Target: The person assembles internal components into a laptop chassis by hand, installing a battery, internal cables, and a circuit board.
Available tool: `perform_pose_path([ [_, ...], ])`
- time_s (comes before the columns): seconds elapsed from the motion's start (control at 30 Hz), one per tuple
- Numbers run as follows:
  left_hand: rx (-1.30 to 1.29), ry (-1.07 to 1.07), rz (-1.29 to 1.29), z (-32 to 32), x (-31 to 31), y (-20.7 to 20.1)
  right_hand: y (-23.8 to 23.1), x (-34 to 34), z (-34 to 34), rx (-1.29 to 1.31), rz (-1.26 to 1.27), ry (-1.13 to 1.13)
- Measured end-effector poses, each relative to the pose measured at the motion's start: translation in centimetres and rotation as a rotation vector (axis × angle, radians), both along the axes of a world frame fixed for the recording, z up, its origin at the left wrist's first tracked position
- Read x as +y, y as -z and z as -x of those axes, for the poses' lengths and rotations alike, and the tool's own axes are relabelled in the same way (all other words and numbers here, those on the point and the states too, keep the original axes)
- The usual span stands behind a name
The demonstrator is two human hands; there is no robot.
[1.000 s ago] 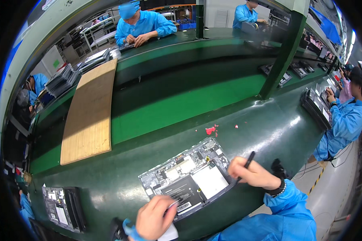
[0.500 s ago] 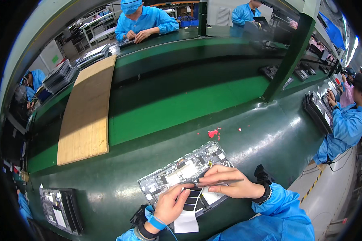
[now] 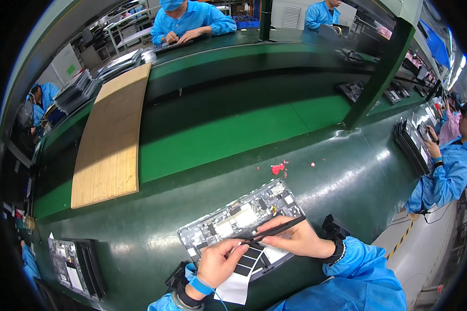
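Note:
Pinched in my left hand (image 3: 216, 266) is the top end of a white backing sheet (image 3: 234, 288) with several black rectangular adhesive pads. My right hand (image 3: 301, 241) is closed around dark tweezers (image 3: 285, 226), which slant down to the left. Their tips reach the sheet's upper edge beside my left fingertips; whether a pad is between the tips cannot be made out. Under both hands lies an opened laptop base (image 3: 231, 222), with its circuit boards and inner parts exposed. My hands and the sheet cover part of its near side.
Red scraps (image 3: 278, 169) lie beyond the laptop base. Stacked laptop bases stand at the left (image 3: 77, 269) and at the right (image 3: 413, 146), beside a co-worker in blue. A wooden board (image 3: 111, 140) spans the green bench at the left. A green post (image 3: 381, 72) rises at the right.
The tweezers have tilted, their rear end now higher, as my right hand turned. The sheet's lower end has swung left. My left hand still pinches its top.

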State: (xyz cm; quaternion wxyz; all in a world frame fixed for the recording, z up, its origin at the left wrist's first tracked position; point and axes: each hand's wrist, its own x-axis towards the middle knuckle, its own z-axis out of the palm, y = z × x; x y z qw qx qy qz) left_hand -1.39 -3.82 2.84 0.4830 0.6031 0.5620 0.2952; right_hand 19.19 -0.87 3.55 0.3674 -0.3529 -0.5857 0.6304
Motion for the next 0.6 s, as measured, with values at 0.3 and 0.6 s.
perform_pose_path([
  [0.3,0.009,0.036,-0.101,-0.1,0.0,-0.2,0.1,-0.2,0.2,-0.019,0.023,-0.009],
  [0.6,0.124,0.021,-0.082,-0.5,0.0,-1.2,-0.3,-0.8,0.1,-0.013,-0.03,0.056],
])
